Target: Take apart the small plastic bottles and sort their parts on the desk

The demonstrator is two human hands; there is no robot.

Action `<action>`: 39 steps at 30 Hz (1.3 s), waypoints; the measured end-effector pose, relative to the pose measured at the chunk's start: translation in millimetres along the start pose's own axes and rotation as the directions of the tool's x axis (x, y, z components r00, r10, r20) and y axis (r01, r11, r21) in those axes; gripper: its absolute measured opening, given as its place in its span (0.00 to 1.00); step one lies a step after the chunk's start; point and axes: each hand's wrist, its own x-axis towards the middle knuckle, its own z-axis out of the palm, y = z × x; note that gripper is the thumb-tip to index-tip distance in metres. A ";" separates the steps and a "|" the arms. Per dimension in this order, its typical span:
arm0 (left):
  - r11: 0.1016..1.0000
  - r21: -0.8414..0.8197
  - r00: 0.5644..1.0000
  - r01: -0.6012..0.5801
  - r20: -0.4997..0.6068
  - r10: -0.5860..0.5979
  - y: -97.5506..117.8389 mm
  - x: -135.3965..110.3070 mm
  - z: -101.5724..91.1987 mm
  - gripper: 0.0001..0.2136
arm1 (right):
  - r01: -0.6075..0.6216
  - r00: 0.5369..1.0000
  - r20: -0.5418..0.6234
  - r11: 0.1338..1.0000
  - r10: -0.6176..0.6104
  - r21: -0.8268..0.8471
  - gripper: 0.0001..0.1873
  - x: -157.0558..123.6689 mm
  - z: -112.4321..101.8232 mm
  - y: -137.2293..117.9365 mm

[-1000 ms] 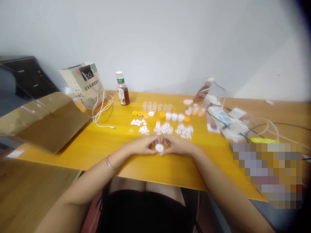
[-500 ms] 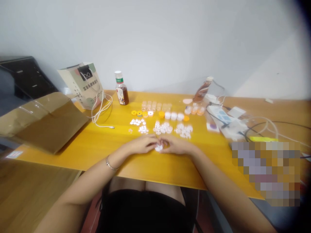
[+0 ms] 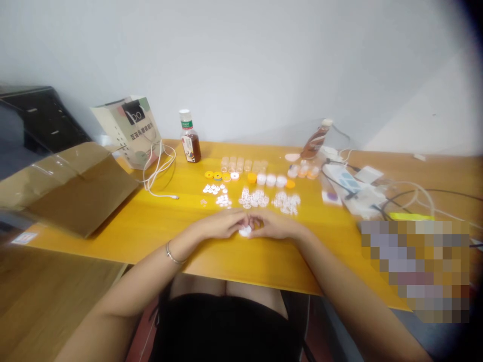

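My left hand (image 3: 225, 224) and my right hand (image 3: 269, 224) meet above the front of the yellow table. Their fingertips close together around a small round white plastic piece (image 3: 245, 231), whose exact kind is too blurred to tell. Just beyond my fingers lie a pile of white openwork discs (image 3: 256, 198) and a second pile of white pieces (image 3: 289, 202). Small white parts (image 3: 223, 200) and white discs with stems (image 3: 215, 188) are grouped to the left. Behind them runs a row of yellow and white caps (image 3: 270, 179), with clear little cups (image 3: 240, 164) farther back.
A brown cardboard box (image 3: 109, 196) and a paper bag (image 3: 132, 141) stand left, beside a white cable (image 3: 151, 186). Two drink bottles, one upright (image 3: 191, 143) and one tilted (image 3: 316, 141), are at the back. Power strips (image 3: 350, 188) and cords crowd the right.
The white piece between my fingertips has shifted or turned slightly. Both hands stay in nearly the same place, and the camera view has moved a little.
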 end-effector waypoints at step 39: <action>0.938 0.260 0.948 0.230 -0.278 -0.155 -42.9 -12.4 -22.4 0.11 | -0.107 0.994 -0.035 0.993 0.105 -0.043 0.15 -2.1 -0.6 -4.4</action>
